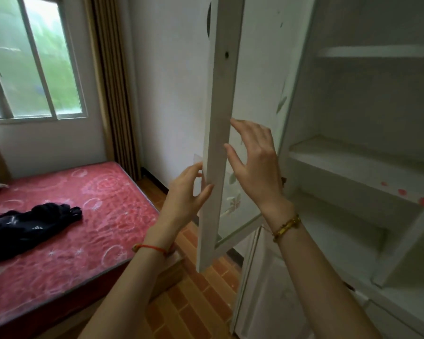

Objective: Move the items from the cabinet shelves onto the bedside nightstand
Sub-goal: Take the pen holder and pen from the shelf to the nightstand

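A white cabinet (353, 167) stands at the right with several bare shelves; no items show on them. Its glass door (218, 143) with a white frame and flower decals is swung open, edge-on toward me. My left hand (189, 192) pinches the door's outer edge low down, thumb and fingers on either side of the frame. My right hand (255, 165) hovers just inside the frame with fingers spread, fingertips close to the edge, holding nothing. The nightstand is not in view.
A bed with a red patterned mattress (66, 216) fills the left, with dark clothing (30, 223) lying on it. Behind are a window (34, 62) and a brown curtain (110, 81). An orange tiled floor (198, 297) runs between bed and cabinet. Red spots mark one shelf edge (402, 192).
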`<state>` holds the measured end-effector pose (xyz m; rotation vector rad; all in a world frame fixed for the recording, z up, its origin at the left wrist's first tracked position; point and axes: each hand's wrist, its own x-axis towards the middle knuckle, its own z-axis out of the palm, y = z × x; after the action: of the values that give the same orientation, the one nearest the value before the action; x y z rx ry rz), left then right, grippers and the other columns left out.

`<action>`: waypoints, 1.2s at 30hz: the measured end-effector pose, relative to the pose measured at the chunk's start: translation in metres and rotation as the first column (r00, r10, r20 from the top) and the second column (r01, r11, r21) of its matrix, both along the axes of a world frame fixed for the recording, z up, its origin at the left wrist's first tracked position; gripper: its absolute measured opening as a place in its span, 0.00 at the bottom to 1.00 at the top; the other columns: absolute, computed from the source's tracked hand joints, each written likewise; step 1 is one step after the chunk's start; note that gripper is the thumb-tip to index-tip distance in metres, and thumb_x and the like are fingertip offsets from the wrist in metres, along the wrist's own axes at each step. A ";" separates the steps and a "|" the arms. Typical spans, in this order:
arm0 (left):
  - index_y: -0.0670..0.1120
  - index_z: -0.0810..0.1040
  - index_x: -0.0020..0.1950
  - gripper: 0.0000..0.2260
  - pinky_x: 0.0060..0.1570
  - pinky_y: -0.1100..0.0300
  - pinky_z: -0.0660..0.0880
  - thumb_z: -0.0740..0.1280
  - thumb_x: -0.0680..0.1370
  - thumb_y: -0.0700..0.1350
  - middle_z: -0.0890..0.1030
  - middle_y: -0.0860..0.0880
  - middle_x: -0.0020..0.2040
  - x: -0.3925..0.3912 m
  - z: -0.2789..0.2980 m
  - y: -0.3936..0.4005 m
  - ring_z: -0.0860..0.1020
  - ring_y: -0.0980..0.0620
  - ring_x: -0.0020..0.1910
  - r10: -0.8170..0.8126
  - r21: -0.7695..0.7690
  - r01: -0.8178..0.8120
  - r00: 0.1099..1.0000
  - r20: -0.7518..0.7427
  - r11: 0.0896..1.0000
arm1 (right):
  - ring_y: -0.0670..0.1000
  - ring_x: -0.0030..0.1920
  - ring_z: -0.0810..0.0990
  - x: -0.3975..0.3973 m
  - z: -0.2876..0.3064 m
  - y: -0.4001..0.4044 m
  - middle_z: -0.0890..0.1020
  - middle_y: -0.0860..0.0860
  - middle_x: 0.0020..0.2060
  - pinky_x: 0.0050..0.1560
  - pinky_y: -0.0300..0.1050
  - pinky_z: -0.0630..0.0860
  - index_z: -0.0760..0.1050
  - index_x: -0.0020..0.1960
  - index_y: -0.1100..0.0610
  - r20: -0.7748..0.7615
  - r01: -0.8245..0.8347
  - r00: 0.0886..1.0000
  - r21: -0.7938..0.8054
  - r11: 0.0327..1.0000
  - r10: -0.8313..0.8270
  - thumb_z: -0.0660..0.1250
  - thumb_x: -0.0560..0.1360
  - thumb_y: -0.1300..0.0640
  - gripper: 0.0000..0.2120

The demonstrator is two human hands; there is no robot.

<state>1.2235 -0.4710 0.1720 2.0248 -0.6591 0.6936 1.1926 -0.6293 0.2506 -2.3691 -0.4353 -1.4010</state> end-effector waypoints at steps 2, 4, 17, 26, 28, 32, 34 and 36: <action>0.50 0.74 0.67 0.19 0.60 0.60 0.75 0.67 0.76 0.49 0.80 0.56 0.60 0.002 0.000 -0.002 0.77 0.61 0.58 -0.010 -0.023 0.010 1.000 0.001 1.000 | 0.52 0.66 0.69 0.008 0.007 0.003 0.75 0.53 0.64 0.69 0.42 0.66 0.68 0.72 0.58 0.027 -0.010 1.000 -0.013 1.000 0.010 0.65 0.79 0.54 0.23; 0.49 0.76 0.66 0.17 0.61 0.63 0.74 0.68 0.76 0.47 0.80 0.56 0.59 0.002 -0.001 -0.002 0.78 0.61 0.58 -0.029 -0.044 0.029 1.000 0.010 0.999 | 0.52 0.66 0.69 0.012 0.010 0.005 0.75 0.54 0.65 0.69 0.42 0.65 0.67 0.73 0.58 0.045 -0.020 0.999 -0.032 0.999 0.021 0.64 0.79 0.53 0.24; 0.48 0.77 0.67 0.23 0.51 0.80 0.69 0.68 0.74 0.57 0.81 0.56 0.58 -0.040 -0.007 -0.037 0.75 0.66 0.47 -0.134 -0.004 0.135 0.986 0.095 0.991 | 0.53 0.68 0.70 -0.035 0.000 -0.025 0.75 0.55 0.65 0.71 0.41 0.64 0.68 0.71 0.60 0.096 0.043 0.994 -0.007 0.999 -0.042 0.67 0.78 0.49 0.27; 0.44 0.76 0.69 0.28 0.64 0.60 0.75 0.76 0.72 0.52 0.82 0.48 0.62 -0.070 -0.019 -0.100 0.79 0.54 0.60 -0.281 0.057 0.275 0.928 0.244 0.960 | 0.53 0.69 0.66 -0.095 -0.012 -0.079 0.72 0.55 0.68 0.75 0.39 0.56 0.61 0.75 0.61 0.121 0.252 0.961 -0.012 0.968 -0.249 0.68 0.77 0.50 0.32; 0.42 0.75 0.70 0.30 0.63 0.57 0.77 0.76 0.72 0.51 0.82 0.47 0.61 -0.076 -0.020 -0.116 0.80 0.52 0.60 -0.298 0.089 0.284 0.915 0.270 0.955 | 0.53 0.70 0.66 -0.108 -0.011 -0.094 0.71 0.55 0.69 0.75 0.38 0.54 0.60 0.76 0.62 0.122 0.313 0.944 -0.027 0.949 -0.307 0.68 0.77 0.49 0.34; 0.41 0.74 0.70 0.31 0.63 0.51 0.77 0.77 0.71 0.51 0.80 0.45 0.65 -0.084 -0.022 -0.149 0.78 0.50 0.64 -0.329 0.128 0.303 0.875 0.354 0.944 | 0.52 0.71 0.65 -0.131 -0.009 -0.127 0.68 0.54 0.72 0.75 0.38 0.55 0.57 0.77 0.61 0.124 0.414 0.906 -0.054 0.909 -0.406 0.68 0.77 0.48 0.35; 0.41 0.74 0.70 0.31 0.65 0.49 0.76 0.76 0.71 0.52 0.78 0.45 0.67 -0.085 -0.022 -0.168 0.76 0.50 0.67 -0.330 0.128 0.304 0.865 0.378 0.944 | 0.52 0.72 0.64 -0.139 -0.007 -0.145 0.65 0.53 0.74 0.75 0.40 0.54 0.57 0.77 0.60 0.130 0.460 0.884 -0.080 0.884 -0.449 0.67 0.78 0.48 0.35; 0.41 0.71 0.73 0.33 0.69 0.48 0.71 0.75 0.72 0.53 0.74 0.45 0.71 -0.087 -0.023 -0.189 0.72 0.50 0.71 -0.334 0.124 0.311 0.862 0.381 0.942 | 0.51 0.73 0.63 -0.146 -0.006 -0.163 0.64 0.53 0.75 0.75 0.42 0.55 0.58 0.77 0.60 0.140 0.504 0.861 -0.110 0.856 -0.489 0.66 0.78 0.49 0.33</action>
<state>1.1364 -0.6598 0.1489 1.7715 -1.2405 0.8971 1.0468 -0.7919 0.2444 -2.6546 0.0738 -1.7746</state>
